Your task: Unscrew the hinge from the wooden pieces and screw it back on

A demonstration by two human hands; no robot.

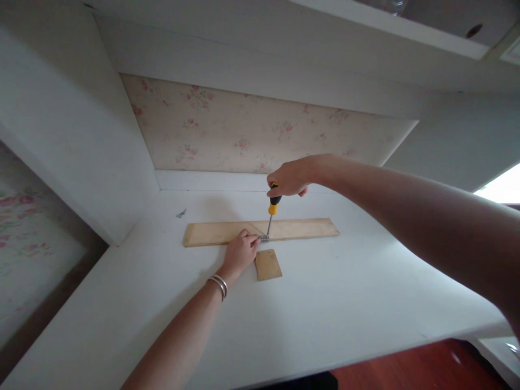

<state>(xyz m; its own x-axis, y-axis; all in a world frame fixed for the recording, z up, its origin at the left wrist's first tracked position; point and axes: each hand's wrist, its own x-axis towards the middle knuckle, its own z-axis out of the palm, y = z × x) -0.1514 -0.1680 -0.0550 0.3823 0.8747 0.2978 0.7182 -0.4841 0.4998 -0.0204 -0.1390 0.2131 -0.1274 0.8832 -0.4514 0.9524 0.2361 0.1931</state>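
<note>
My right hand (289,176) is wrapped round the black and yellow handle of a screwdriver (273,208), held nearly upright. Its shaft points down to a small metal hinge (264,238) at the near edge of a long, pale wooden board (303,229). Fingers closed, my left hand (242,249) pinches the hinge's left end against the board. Just below the hinge lies a small square piece of wood (268,265) with two dark holes near its upper edge. Whether the screwdriver tip sits in a screw is too small to tell.
The board lies on a white surface (325,303). Several small metal pieces (181,213), probably screws, lie at its back left. A white side panel (77,124) rises on the left, flowered wallpaper (244,130) covers the back, and a white shelf (385,27) hangs overhead.
</note>
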